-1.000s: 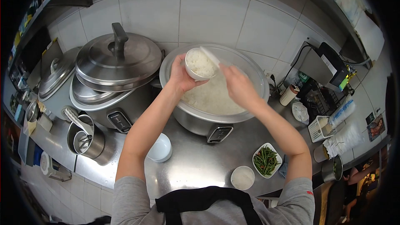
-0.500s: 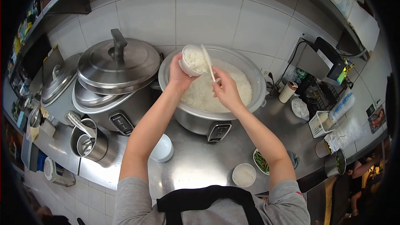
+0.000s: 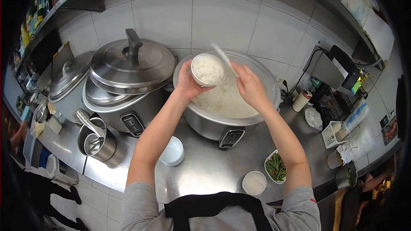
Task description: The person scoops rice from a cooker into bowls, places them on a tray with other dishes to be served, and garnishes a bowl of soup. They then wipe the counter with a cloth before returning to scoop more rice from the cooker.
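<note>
My left hand [image 3: 188, 81] is closed around a white bowl [image 3: 196, 73] filled with cooked rice [image 3: 210, 69], held above the left side of a large open rice cooker [image 3: 204, 127]. In my right hand [image 3: 249, 84] is a white rice paddle [image 3: 221, 54], its blade raised to the right of the bowl and apart from it. More white rice [image 3: 231, 100] lies inside the cooker under both hands. A second small bowl of rice [image 3: 254, 183] stands on the steel counter near my body, beside a dish of green beans [image 3: 275, 167].
Left of the open cooker stands another cooker [image 3: 115, 119] with stacked metal lids [image 3: 128, 66]. A steel pot [image 3: 99, 145] holds utensils, and white bowls [image 3: 172, 152] are stacked on the counter. A white basket [image 3: 332, 134] sits at the right. Another person's legs [image 3: 55, 194] show at lower left.
The bowl has come upright from a tilt toward the paddle. My right hand and the paddle have moved right, away from the bowl. A person's legs have appeared at lower left.
</note>
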Demonstrator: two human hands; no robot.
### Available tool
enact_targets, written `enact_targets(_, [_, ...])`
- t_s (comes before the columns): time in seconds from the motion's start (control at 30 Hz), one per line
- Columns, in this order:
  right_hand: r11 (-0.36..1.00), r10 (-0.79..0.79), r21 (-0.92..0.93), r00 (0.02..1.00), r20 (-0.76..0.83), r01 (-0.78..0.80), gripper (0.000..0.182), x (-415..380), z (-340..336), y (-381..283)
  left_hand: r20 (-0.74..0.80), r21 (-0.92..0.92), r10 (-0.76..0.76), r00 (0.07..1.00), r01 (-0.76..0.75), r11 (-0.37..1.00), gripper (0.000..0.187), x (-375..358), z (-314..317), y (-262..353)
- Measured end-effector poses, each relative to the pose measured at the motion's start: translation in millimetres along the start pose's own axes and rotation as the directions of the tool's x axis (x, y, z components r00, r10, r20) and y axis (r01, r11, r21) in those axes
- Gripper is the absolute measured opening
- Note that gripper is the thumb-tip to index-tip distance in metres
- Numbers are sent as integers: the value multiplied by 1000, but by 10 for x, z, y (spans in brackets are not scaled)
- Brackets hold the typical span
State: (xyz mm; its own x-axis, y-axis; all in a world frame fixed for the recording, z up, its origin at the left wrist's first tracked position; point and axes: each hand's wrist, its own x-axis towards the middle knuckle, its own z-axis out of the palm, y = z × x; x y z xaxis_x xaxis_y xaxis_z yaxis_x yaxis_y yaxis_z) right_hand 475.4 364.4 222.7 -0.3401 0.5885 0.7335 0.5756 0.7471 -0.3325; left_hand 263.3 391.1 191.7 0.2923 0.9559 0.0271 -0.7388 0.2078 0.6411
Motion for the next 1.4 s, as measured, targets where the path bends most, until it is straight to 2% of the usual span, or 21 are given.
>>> enact_targets(0.07, [966,-30,-236,956,292,103,47,5,-92,-64,-9,158,-89,996,89,983,63,-17,15,52])
enact_targets(0.2, [961,-98,-221,953,286,165,42,-53,-177,46,-64,137,-95,993,103,985,64,-23,-58,33])
enact_targets(0.27, [914,250,325,968,20,-243,41,-216,29,170,-64,-43,16,998,-19,999,64,-26,-50,-30])
enact_targets(0.3, [914,254,322,967,19,-246,41,-285,113,155,-62,-44,12,998,-15,999,64,-23,-13,-78])
enact_targets(0.37, [289,524,777,771,361,-560,42,-375,320,25,-82,-151,213,974,-223,963,62,-8,96,-199])
enact_targets(0.4, [286,529,777,769,360,-561,42,-363,392,-65,-82,-150,208,975,-218,964,62,46,101,-261])
enact_targets(0.47, [41,519,880,763,386,-474,48,-337,504,-241,-126,-54,452,883,-461,886,59,180,85,-377])
enact_targets(0.5, [39,521,880,761,387,-473,48,-323,541,-263,-127,-52,450,884,-459,887,59,163,141,-425])
enact_targets(0.6, [707,423,571,897,131,-417,50,-269,584,-307,-223,137,616,755,-602,787,54,80,214,-458])
enact_targets(0.63, [705,423,574,897,131,-416,50,-276,572,-248,-212,119,595,775,-584,803,54,54,201,-432])
enact_targets(0.7, [959,173,208,980,101,-191,47,-277,491,-24,-198,103,576,793,-567,817,55,-33,151,-338])
enact_targets(0.77, [880,280,387,959,46,-276,45,-211,264,0,-9,-104,310,951,-309,945,59,-202,66,-202])
enact_targets(0.83, [761,392,553,920,22,-338,43,-193,157,-72,-34,-114,275,961,-277,954,63,-313,58,-181])
enact_targets(0.9, [639,422,580,861,285,-505,39,-210,125,-133,5,-204,234,972,-228,952,61,-375,29,-187])
enact_targets(0.97, [714,364,526,887,284,-461,36,-264,233,-182,-2,-173,243,970,-240,955,61,-389,-9,-195])
enact_targets(1.0, [953,93,283,994,64,-107,36,-296,250,-227,-8,-144,248,969,-246,959,60,-418,-11,-185])
enact_targets(1.03, [967,-253,-51,965,-63,250,36,-315,271,-268,-21,-144,260,965,-260,955,60,-447,-16,-169])
enact_targets(1.07, [965,-262,-36,963,-56,260,36,-313,273,-284,-60,-112,252,966,-257,960,60,-468,-16,-155])
enact_targets(1.13, [889,71,456,995,-68,-32,37,-281,228,-303,-91,-77,257,962,-264,961,59,-549,-3,-149])
enact_targets(1.27, [909,-70,417,987,144,4,38,-340,159,-424,-119,-112,268,956,-282,953,60,-749,-20,-157])
enact_targets(1.4, [777,55,615,988,146,-134,38,-363,296,-420,-102,-114,283,954,-294,949,62,-1023,-133,-160])
